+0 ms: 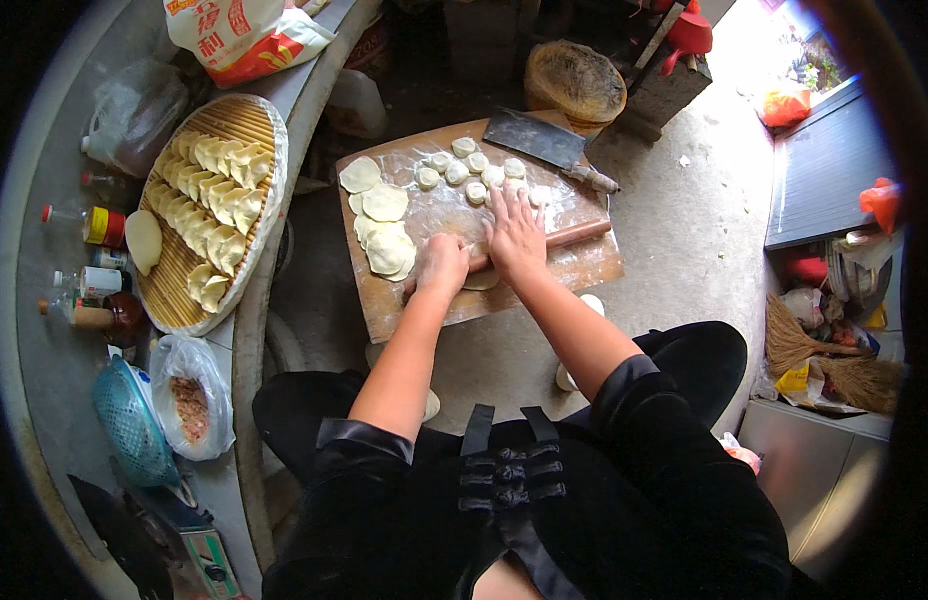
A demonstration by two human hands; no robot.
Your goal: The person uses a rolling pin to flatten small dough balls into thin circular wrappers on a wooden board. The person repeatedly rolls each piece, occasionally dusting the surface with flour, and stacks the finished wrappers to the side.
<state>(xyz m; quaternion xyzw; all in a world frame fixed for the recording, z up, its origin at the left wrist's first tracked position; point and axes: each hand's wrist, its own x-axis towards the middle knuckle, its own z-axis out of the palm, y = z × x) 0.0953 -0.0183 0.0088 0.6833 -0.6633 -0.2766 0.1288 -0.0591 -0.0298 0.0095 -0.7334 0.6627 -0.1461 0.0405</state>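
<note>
A wooden rolling pin [580,232] lies across the floured wooden board [434,214] in front of me. My left hand [443,264] is curled around the pin's left part. Flat over the pin's middle is my right hand [518,229], its fingers stretched toward several small dough pieces [456,173]. Whether the fingertips press on a piece cannot be told. Part of a flattened dough round [481,280] shows on the near side of the pin, between my hands. Rolled dough wrappers [389,247] overlap along the board's left side. A cleaver [535,140] rests at the far right corner.
On the counter at left, a slatted round tray [175,300] bears rows of folded dumplings [208,184]. Nearer stand a bag-lined bowl of meat filling [190,409], a teal basket [133,424] and bottles [100,283]. A covered bucket [576,82] stands beyond the board.
</note>
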